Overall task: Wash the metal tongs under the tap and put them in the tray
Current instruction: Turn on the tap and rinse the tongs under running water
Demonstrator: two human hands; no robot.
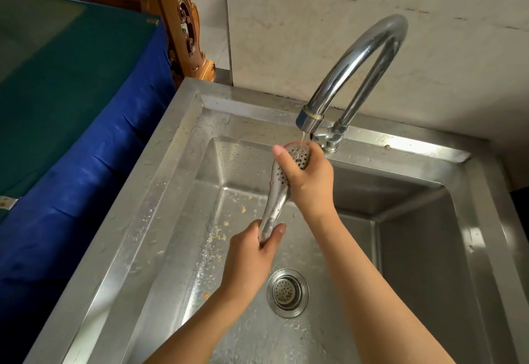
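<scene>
While water ran from the tap [355,77], the tongs [277,191] slanted from lower left to upper right at frame centre; left hand [252,257] gripped the handle, right hand [307,177] wrapped the perforated head.

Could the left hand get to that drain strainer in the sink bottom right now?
Probably yes: the left hand hovers above the drain strainer with nothing between them. But it grips the handle end of the tongs, so it would need to let go first.

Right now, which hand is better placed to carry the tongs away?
Likely left: the left hand grips the tongs at the handle end; the right hand wraps the perforated head under the tap.
</scene>
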